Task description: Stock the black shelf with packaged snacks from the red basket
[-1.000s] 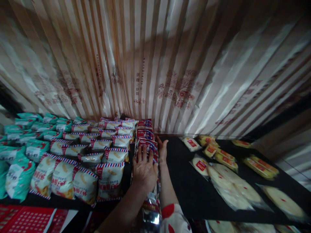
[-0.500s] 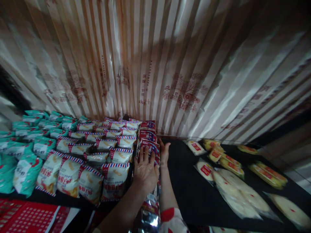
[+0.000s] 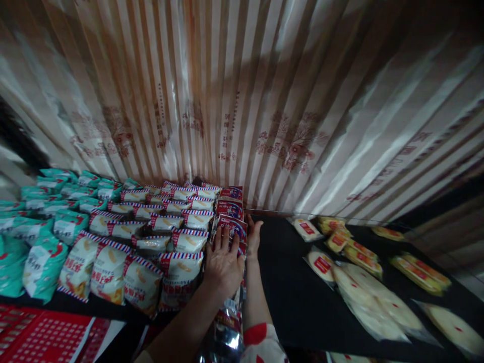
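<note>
1. Red packets (image 3: 230,209) form a narrow row from the backdrop toward the viewer, with a shiny silver packet (image 3: 229,335) at the near end.
2. The left hand (image 3: 224,267) lies palm down on the red packets, fingers extended and slightly spread, clasping nothing visible.
3. The right hand (image 3: 253,239) stands on edge along the row's right side, thumb apart from the fingers; whether it presses on the packets I cannot tell.
4. White snack bags (image 3: 196,219) crowd the left side in ranks, the nearest just beside the left wrist; teal bags (image 3: 44,264) fill the space beyond them.
5. The pleated backdrop (image 3: 260,75) closes off the rear, right behind the last red packet.
6. To the right, bare black surface of the shelf (image 3: 293,297) separates the right forearm from flat pale packs (image 3: 374,302) and yellow packs (image 3: 419,272).
7. At lower left, a red basket (image 3: 41,335) sits below the shelf's front edge.
</note>
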A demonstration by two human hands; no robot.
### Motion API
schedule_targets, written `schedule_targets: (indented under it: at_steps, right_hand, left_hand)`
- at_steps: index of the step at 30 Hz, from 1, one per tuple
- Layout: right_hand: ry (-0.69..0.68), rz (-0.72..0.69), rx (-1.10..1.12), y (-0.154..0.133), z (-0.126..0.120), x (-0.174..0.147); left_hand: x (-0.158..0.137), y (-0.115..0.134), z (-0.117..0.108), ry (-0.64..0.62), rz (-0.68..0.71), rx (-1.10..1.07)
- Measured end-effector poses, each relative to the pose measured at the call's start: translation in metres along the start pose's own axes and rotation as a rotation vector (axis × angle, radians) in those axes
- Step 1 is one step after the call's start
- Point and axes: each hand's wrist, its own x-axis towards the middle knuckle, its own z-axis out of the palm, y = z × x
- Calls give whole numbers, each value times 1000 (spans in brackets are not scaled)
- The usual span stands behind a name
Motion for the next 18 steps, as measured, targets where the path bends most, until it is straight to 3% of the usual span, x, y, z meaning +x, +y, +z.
schedule_targets:
  at_steps: [4,10,18]
  right_hand:
    - [-66,-22,-30,3,0,1]
    - [37,41,11,4,2,3]
    - [-45,11,-41,11,-4,8]
  left_hand:
    - [0,-2,5,15,-14,-21]
    - [0,-1,5,15,-25,-37]
    - [0,0,4,13,-35,-19]
